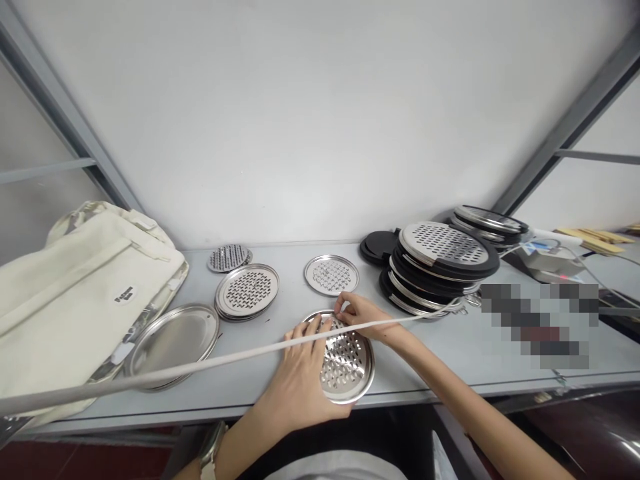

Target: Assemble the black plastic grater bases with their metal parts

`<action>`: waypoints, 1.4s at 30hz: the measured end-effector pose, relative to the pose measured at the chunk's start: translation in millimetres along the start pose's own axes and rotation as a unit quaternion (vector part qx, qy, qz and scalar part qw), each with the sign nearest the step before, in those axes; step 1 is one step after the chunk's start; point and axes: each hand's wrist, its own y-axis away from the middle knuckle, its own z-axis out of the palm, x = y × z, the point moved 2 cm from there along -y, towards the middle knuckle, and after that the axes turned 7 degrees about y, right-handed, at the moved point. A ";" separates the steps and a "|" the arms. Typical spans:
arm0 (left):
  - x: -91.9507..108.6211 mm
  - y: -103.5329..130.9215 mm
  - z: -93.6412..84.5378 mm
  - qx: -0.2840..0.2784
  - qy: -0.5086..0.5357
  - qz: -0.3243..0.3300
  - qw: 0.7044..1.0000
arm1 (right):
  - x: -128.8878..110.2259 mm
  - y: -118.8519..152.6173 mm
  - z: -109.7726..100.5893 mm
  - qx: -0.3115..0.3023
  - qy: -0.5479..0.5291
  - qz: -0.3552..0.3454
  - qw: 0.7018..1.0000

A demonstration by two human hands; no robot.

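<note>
A round metal grater plate [345,363] with raised teeth lies near the front edge of the grey table. My left hand [303,380] grips it from the left, fingers over its upper face and thumb by the lower rim. At the far rim, the bent fingers of my right hand [363,315] pinch together; what is between their tips is hidden. Just beyond stands another grater disc [331,275], flat on the table. To the left are a stack of perforated grater discs [247,291] and smaller coarse discs [229,257].
Plain round metal plates [175,343] lie at left beside a cream bag [85,287]. Right of my hands rises a tall stack of black-rimmed grater discs [445,245], with a black round part [379,245] behind. A pale cord [225,362] crosses the view in front. A wall [320,120] backs the table.
</note>
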 end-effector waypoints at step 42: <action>0.1 1.3 0.8 0.045 -0.027 0.009 0.999 | -27.4 9.0 -3.1 0.035 0.153 -0.058 0.986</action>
